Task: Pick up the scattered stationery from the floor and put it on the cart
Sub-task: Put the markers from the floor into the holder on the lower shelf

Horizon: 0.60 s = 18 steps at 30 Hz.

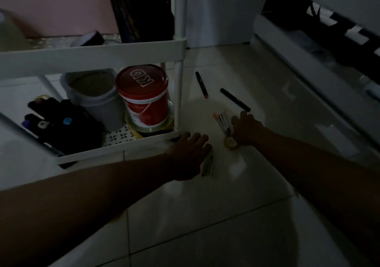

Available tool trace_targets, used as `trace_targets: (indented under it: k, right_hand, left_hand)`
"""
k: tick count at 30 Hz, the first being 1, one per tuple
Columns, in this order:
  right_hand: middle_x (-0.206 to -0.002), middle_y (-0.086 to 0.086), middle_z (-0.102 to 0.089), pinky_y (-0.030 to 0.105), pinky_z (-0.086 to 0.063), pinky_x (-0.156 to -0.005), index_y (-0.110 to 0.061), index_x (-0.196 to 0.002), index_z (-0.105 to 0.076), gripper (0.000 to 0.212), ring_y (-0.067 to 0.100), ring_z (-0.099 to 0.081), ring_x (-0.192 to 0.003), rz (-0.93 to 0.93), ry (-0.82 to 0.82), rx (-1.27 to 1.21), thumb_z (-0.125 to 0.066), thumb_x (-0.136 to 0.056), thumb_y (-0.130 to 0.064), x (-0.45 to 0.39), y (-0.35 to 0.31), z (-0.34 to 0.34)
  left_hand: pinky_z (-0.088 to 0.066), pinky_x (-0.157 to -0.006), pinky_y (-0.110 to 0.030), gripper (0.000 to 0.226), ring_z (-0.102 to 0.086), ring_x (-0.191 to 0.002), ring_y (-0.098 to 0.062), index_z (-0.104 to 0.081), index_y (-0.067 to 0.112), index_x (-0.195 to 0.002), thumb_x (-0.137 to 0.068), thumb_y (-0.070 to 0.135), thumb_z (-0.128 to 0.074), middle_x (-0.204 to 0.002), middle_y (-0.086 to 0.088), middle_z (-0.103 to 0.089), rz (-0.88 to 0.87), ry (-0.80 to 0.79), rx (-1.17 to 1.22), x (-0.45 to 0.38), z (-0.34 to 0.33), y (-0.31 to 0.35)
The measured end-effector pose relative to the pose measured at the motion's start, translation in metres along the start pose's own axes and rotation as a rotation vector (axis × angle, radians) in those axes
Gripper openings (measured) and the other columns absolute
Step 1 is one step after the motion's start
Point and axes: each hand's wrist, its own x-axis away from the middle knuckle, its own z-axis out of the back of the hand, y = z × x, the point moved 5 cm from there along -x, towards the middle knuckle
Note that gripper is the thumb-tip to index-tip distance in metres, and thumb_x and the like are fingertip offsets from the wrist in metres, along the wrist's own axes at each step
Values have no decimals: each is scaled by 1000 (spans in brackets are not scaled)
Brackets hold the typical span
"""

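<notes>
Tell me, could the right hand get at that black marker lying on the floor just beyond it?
Probably yes. The right hand lies on the floor with its fingertips almost at the near end of the black marker, and only bare tile separates them.

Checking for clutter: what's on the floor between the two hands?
Head view: between the left hand and right hand, only bare floor tile; the tape roll and pens lie against the right hand.
</notes>
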Motion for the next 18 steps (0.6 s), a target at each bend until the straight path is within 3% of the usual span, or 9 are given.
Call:
trace_targets:
  k: [4,7,10,15,18]
  right_hand:
    - [-154,21,-9,49,-29,-108,-13,-148,-17,78,42,-18,-138,-79,56,-111,-63,-88,-34,-27,10,-17]
    - [-158,20,4,50,-19,-113,-19,-152,-7,84,42,-5,-143,-120,75,-166,-61,-90,-36,-45,16,-24]
    - [-159,18,8,50,-18,-114,-22,-153,-5,77,41,-2,-144,-180,102,-220,-53,-93,-29,-57,26,-24]
    - [-159,18,2,51,-19,-115,-22,-153,-12,66,42,-5,-142,-233,134,-290,-45,-96,-26,-69,35,-24]
    - [-155,18,-14,51,-23,-111,-17,-149,-22,61,42,-14,-139,-222,161,-249,-48,-95,-23,-70,29,-21]
  left_hand:
    - [-22,-110,-50,74,-21,-139,-36,-23,11,-147,-89,42,-57,-155,-17,-14,65,18,93,-21,-9,2]
    - [-18,-113,-49,74,-15,-142,-35,-19,12,-149,-91,44,-53,-157,-15,-9,100,25,157,-33,-20,4]
    - [-14,-115,-49,74,-12,-143,-33,-15,14,-150,-92,45,-50,-158,-13,-7,129,-12,232,-42,-25,8]
    - [-12,-115,-48,70,-13,-143,-31,-16,14,-150,-93,42,-46,-158,-12,-10,120,-8,332,-48,-27,16]
    - [-10,-116,-46,69,-11,-144,-29,-15,16,-150,-94,43,-45,-158,-10,-9,102,-28,387,-45,-31,18]
